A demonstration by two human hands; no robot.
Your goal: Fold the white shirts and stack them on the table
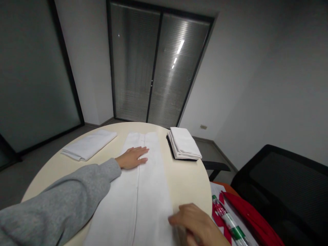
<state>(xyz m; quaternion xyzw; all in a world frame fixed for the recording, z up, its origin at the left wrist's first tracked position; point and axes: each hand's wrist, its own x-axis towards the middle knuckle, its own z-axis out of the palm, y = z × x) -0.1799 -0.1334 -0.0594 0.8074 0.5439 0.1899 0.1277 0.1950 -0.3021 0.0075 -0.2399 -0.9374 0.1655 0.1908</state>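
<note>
A long white cloth lies lengthwise over the round table, its two side edges folded in to meet along a middle seam. My left hand rests flat on its far part, fingers stretched out and palm down across the seam. Close to the cloth's near right edge is my right hand, somewhat blurred. Its index finger points left over the edge and its thumb hangs lower, with a gap between them. I see nothing held in it, and its other fingers are mostly hidden.
A folded white cloth lies at the table's left. At the right sits a stack of folded white cloths with something black beneath. Beyond the right edge are a black mesh chair, a red item and a plastic-wrapped roll.
</note>
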